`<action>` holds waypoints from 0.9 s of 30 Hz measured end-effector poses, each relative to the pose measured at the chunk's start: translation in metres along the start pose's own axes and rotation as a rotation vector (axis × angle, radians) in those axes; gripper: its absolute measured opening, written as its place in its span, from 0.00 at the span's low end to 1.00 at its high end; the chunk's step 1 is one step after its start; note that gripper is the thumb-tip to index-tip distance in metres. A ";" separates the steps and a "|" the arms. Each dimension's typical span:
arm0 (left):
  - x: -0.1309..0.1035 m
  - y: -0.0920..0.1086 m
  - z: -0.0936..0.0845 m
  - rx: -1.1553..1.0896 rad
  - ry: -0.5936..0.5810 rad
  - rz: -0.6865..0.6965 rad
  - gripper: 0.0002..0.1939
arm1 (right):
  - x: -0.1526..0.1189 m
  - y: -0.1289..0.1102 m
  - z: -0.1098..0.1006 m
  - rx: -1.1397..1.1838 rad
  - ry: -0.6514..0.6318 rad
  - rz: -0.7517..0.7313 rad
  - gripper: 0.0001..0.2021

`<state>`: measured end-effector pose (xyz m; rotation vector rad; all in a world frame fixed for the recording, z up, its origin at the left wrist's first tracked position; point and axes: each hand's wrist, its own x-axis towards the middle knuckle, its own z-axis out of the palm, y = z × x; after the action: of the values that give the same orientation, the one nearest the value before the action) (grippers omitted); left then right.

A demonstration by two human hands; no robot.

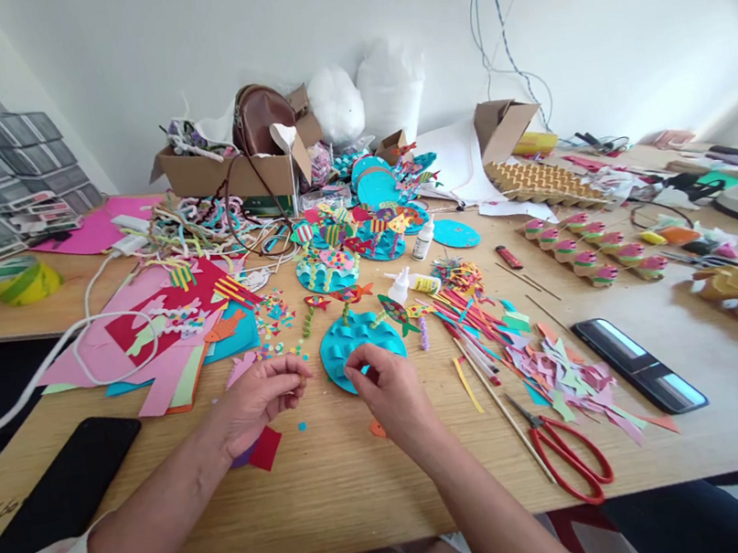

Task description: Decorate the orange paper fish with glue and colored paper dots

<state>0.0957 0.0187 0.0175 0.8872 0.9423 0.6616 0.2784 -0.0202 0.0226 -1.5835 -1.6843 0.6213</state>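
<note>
One blue disc, set with curled loops and bearing paper fish, lies near the middle of our desk. From its rim toward 6 o'clock, mostly bare wood runs down to the near edge, with an orange scrap on the way. At 1 o'clock, white glue bottles crowd it, and a bundle of paper strips spreads at 3.

Our right hand is over the disc's 5 o'clock side, hiding part of it; for our left hand, off the rim, the disc is at 3 o'clock. Each grip is drawn nearly together, thumb toward forefinger; we cannot tell whether either pinches something small.

Farther out, we have red-handled scissors at 4 o'clock, shredded paper at 3 and layered paper sheets at 9.
</note>
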 end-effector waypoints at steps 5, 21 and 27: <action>0.001 -0.002 -0.006 -0.055 0.026 -0.017 0.07 | -0.005 0.006 -0.017 -0.145 -0.057 0.018 0.06; 0.027 -0.015 0.008 1.335 0.000 0.355 0.08 | -0.026 0.011 0.004 -0.653 -0.434 0.004 0.14; 0.034 -0.017 0.014 1.440 0.032 0.372 0.08 | -0.018 0.020 0.009 -0.683 -0.400 0.034 0.13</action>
<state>0.1245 0.0326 -0.0064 2.3618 1.2610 0.2004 0.2835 -0.0340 -0.0016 -2.0519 -2.3414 0.4123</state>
